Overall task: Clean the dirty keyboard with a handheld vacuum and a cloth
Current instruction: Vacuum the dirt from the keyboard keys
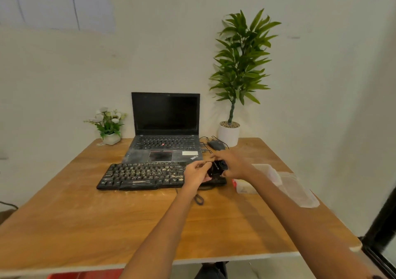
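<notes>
Keyboard (141, 174): black, full-size, lying flat near the middle of the counter (85, 218), just in front of the open laptop (165, 128). Condition: dirty. Pale crumbs sit thick over the middle and right key rows and along the space bar; the left rows look less littered. No cleaned patch is evident, so the vacuuming appears not yet begun, and the wiping is likewise still to do.

Vacuum (217, 168): small, black, rounded body (taken to be the handheld unit; detail is blurred), held just above the keyboard's right end. A thin dark cord or strap (198, 199) trails onto the counter below the wrists.

Left hand (196, 174): fingers curled round the vacuum's near-left side, thumb and forefinger appearing to pinch something thin at its top. Grip closed on the vacuum.

Right hand (232, 164): wrapped over the vacuum's far-right side, fingers bent across the top. Grip likewise closed on the vacuum. Both forearms reach forward from the lower edge, converging on the unit; the pose reads as readying or adjusting it, not sweeping.

Cloth: not identified with certainty. A pale translucent box (257, 179) and a flat lid (300, 189) lie to the right of the keyboard.

Also present: a mouse (216, 145) beside the laptop, a tall plant (237, 75) in a white pot, a small flower pot (109, 126).
</notes>
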